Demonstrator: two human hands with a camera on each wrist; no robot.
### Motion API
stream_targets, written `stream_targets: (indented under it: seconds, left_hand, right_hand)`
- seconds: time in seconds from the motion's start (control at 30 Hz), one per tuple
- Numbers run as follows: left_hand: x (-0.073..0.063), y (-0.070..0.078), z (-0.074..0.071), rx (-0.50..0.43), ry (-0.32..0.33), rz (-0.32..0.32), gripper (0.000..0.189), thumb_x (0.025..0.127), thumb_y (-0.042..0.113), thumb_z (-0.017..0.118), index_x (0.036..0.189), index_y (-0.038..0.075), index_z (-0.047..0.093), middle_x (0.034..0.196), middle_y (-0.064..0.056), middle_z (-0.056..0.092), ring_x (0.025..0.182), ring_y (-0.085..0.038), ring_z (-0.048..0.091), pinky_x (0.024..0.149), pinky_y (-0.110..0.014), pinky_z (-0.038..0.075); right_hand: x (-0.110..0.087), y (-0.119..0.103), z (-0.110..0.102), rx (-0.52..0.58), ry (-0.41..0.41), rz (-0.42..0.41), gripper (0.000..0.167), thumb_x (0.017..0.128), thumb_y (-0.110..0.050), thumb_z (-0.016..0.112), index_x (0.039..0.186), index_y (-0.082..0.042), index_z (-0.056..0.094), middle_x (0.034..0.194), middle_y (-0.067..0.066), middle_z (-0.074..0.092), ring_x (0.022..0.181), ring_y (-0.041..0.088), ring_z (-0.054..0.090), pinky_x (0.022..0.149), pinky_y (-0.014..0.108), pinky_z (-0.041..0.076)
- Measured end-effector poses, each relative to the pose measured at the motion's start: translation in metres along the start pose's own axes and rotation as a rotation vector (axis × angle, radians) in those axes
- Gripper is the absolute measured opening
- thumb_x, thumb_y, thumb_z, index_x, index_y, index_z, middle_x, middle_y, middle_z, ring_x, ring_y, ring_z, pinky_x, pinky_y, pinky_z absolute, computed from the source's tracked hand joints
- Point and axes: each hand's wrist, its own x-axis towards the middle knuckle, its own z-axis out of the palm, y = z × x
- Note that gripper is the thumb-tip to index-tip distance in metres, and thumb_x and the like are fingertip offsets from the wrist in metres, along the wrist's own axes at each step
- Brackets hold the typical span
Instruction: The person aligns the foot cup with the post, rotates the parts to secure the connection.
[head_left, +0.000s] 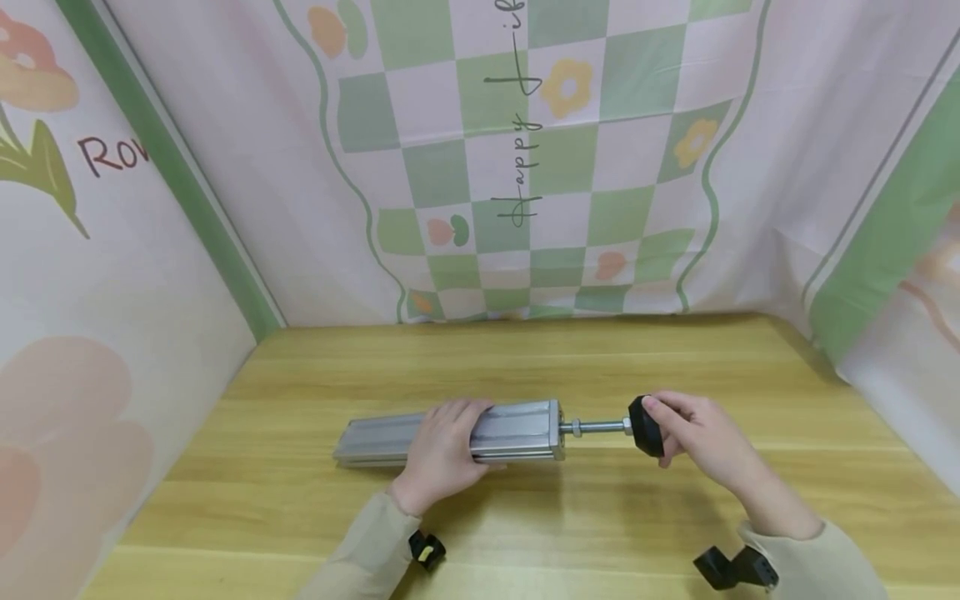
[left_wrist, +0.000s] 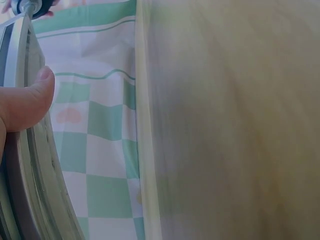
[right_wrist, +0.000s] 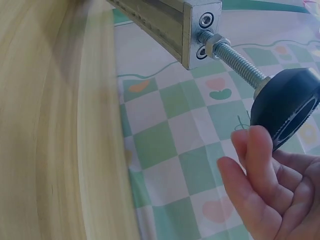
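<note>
A silver aluminium profile (head_left: 517, 429) lies crosswise in front of me in the head view. My left hand (head_left: 446, 450) grips it around its middle, the thumb (left_wrist: 30, 100) on its near side. From the profile's right end plate (right_wrist: 204, 30) sticks out a threaded rod (right_wrist: 240, 62) with a hex nut (right_wrist: 217, 45) near the plate. At the rod's outer end sits a black levelling foot (head_left: 645, 427). My right hand (head_left: 701, 437) pinches this foot at its rim, with the fingertips (right_wrist: 260, 135) against it in the right wrist view.
Under the profile is a wood-grain table (head_left: 525, 533). A curtain (head_left: 555, 183) with green and white checks hangs along the back edge, and printed fabric (head_left: 112, 275) closes the left side. Each wrist carries a small black camera mount (head_left: 427, 550).
</note>
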Motion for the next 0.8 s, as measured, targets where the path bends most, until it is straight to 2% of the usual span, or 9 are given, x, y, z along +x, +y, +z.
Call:
stream_targets:
  seconds: [0.13,0.23,0.27,0.37,0.43,0.5,0.63,0.7,0.8]
  left_hand:
    - [0.0,0.001,0.0,-0.003,-0.003,-0.004,0.078,0.058,0.038,0.09,0.123,0.012,0.057,0.113,-0.002,0.065,0.103,-0.021,0.061,0.092,-0.041,0.048]
    - [0.0,0.001,-0.001,-0.007,-0.005,-0.009,0.078,0.058,0.038,0.09,0.124,0.011,0.056,0.113,-0.003,0.065,0.103,-0.021,0.061,0.092,-0.042,0.048]
    - [0.001,0.001,-0.001,-0.012,-0.005,-0.009,0.079,0.058,0.037,0.09,0.124,0.011,0.056,0.113,-0.003,0.065,0.103,-0.021,0.061,0.092,-0.042,0.048]
    - [0.001,0.001,-0.002,-0.023,-0.004,-0.012,0.078,0.058,0.036,0.09,0.124,0.011,0.056,0.113,-0.003,0.065,0.102,-0.021,0.061,0.092,-0.042,0.048]
    - [0.001,0.001,-0.002,-0.027,-0.002,-0.014,0.078,0.057,0.035,0.091,0.124,0.011,0.057,0.112,-0.003,0.065,0.102,-0.02,0.061,0.092,-0.042,0.048]
    - [0.001,0.001,-0.002,-0.027,0.002,-0.014,0.078,0.057,0.035,0.091,0.123,0.011,0.057,0.113,-0.003,0.065,0.103,-0.02,0.061,0.092,-0.041,0.048]
    - [0.0,0.001,-0.002,-0.018,0.005,-0.012,0.078,0.057,0.036,0.09,0.123,0.011,0.057,0.113,-0.003,0.065,0.104,-0.021,0.061,0.093,-0.042,0.048]
    - [0.0,0.001,-0.002,-0.014,0.005,-0.01,0.078,0.057,0.036,0.09,0.123,0.011,0.057,0.113,-0.003,0.065,0.104,-0.021,0.061,0.093,-0.042,0.048]
    - [0.0,0.002,-0.002,-0.013,0.003,-0.01,0.079,0.057,0.038,0.09,0.124,0.011,0.057,0.113,-0.003,0.065,0.103,-0.02,0.061,0.092,-0.042,0.048]
  right_hand:
    - [0.001,0.004,-0.002,0.055,-0.01,-0.027,0.041,0.103,-0.021,0.036,0.115,0.013,0.056,0.075,0.006,0.065,0.055,0.011,0.061,0.058,0.027,0.055]
    - [0.0,0.008,-0.005,0.08,0.006,-0.072,0.038,0.103,-0.017,0.034,0.12,0.013,0.051,0.081,-0.002,0.064,0.064,0.006,0.062,0.057,0.029,0.056]
    - [-0.001,0.009,-0.007,0.082,0.02,-0.098,0.036,0.103,-0.015,0.034,0.122,0.012,0.049,0.085,-0.007,0.063,0.068,0.004,0.062,0.057,0.029,0.056]
    - [-0.004,0.012,-0.011,0.063,0.076,-0.212,0.032,0.099,-0.006,0.04,0.13,-0.001,0.048,0.103,-0.021,0.059,0.085,-0.003,0.06,0.061,0.028,0.056]
    - [-0.006,0.012,-0.013,0.034,0.111,-0.306,0.04,0.094,0.001,0.048,0.133,-0.005,0.047,0.115,-0.027,0.054,0.094,-0.006,0.057,0.064,0.023,0.055]
    - [-0.008,0.012,-0.015,-0.006,0.132,-0.395,0.053,0.085,0.007,0.059,0.135,-0.006,0.047,0.125,-0.026,0.049,0.102,-0.008,0.054,0.068,0.02,0.055]
    - [-0.01,0.012,-0.013,-0.081,0.138,-0.536,0.076,0.066,0.01,0.077,0.135,0.001,0.046,0.137,-0.019,0.042,0.113,-0.008,0.049,0.074,0.016,0.053]
    - [-0.01,0.013,-0.011,-0.093,0.121,-0.588,0.083,0.06,0.01,0.081,0.135,0.002,0.046,0.141,-0.015,0.04,0.117,-0.007,0.046,0.075,0.017,0.054]
    - [-0.011,0.014,-0.008,-0.085,0.092,-0.64,0.084,0.057,0.012,0.082,0.134,0.003,0.047,0.143,-0.01,0.039,0.121,-0.005,0.045,0.075,0.019,0.055]
